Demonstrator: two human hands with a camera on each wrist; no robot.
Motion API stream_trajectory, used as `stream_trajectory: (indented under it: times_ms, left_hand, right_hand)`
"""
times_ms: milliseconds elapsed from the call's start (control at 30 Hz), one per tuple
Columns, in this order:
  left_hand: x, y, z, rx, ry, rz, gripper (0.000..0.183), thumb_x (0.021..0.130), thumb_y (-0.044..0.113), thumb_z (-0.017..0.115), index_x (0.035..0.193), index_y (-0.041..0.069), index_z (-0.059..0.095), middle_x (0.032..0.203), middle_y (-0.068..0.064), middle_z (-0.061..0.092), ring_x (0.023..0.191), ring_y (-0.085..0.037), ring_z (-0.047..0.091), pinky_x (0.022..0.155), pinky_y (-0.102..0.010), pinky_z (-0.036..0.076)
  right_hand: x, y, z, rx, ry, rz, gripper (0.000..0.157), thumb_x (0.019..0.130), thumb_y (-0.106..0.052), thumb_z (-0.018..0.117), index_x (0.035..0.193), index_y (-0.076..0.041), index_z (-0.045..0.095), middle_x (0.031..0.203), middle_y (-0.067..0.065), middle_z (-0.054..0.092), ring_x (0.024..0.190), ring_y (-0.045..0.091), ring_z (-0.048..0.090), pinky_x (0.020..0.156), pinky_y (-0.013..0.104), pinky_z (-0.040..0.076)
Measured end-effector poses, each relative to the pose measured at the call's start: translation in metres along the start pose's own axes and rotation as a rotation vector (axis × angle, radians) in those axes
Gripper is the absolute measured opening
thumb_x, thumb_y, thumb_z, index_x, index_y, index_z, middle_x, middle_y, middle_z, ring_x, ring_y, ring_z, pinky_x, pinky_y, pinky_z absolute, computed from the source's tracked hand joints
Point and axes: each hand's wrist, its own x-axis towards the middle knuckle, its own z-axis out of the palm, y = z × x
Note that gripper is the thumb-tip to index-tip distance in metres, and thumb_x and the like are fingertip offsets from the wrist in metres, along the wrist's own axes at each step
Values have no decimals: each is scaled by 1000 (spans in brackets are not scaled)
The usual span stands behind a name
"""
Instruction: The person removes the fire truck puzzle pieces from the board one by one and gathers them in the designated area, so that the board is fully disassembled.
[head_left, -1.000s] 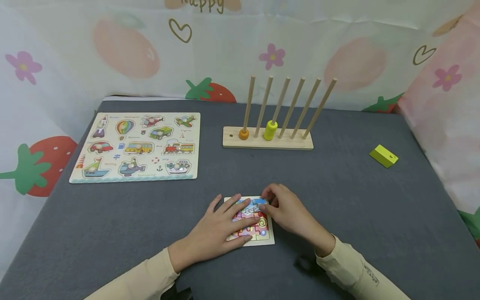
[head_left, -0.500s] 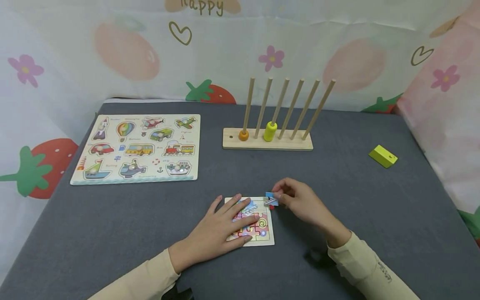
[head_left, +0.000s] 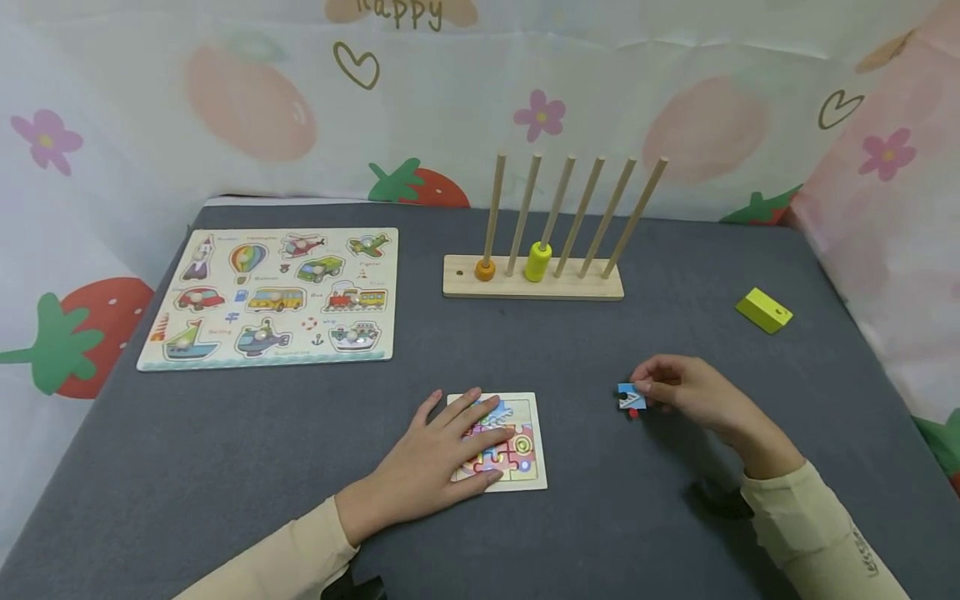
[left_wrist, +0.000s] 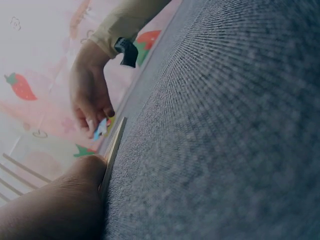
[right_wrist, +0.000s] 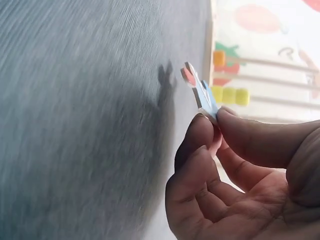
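A small square jigsaw puzzle (head_left: 523,447) in a pale wooden frame lies on the table in the head view. My left hand (head_left: 429,468) rests flat across its left part with fingers spread, hiding several pieces. The puzzle's upper right corner shows bare wood. To the right of the frame, my right hand (head_left: 693,398) pinches a blue jigsaw piece (head_left: 628,398) with a red tab between thumb and fingertips. In the right wrist view the piece (right_wrist: 204,95) is held edge-on above the table, its shadow falling on the cloth.
A wooden peg stand (head_left: 534,287) with upright rods, an orange bead and stacked yellow beads stands at the back. A vehicle peg-puzzle board (head_left: 300,329) lies back left. Toward the right is a yellow block (head_left: 764,311). A printed curtain (head_left: 465,92) hangs behind the table.
My right hand has lifted the blue jigsaw piece out of the frame's upper right corner and carried it to the right. My left hand has stayed on the puzzle.
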Motion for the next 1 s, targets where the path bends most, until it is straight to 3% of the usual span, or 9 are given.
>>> stream_trajectory:
  times_ms: [167,500,800,1000]
  left_hand:
    - [0,0,0,-2,-5,-7,51,95,57,47,142,38,45,155,4,31,146,-18,19,111,-58,15]
    - [1,0,0,6,-25,-14,51,95,59,44,143,40,42,156,6,29,146,-15,16,112,-56,14]
    - [1,1,2,7,43,-4,66,93,56,49,147,20,39,154,4,34,145,-17,22,112,-55,16]
    - [0,1,1,31,31,-6,69,94,56,49,149,18,35,154,3,32,146,-17,21,113,-55,15]
  right_hand:
    - [0,7,-5,-27,19,16,26,97,-24,57,110,-1,62,90,8,61,80,20,56,69,32,47]
    - [3,10,3,-158,146,-32,17,97,-15,56,106,-2,64,95,10,63,79,18,51,68,32,42]
    - [3,11,8,-220,193,-37,13,95,-12,59,103,-2,62,91,9,61,76,18,53,65,32,43]
    - [5,11,10,-260,197,-62,11,94,-12,60,101,-3,62,89,8,60,74,17,52,64,31,42]
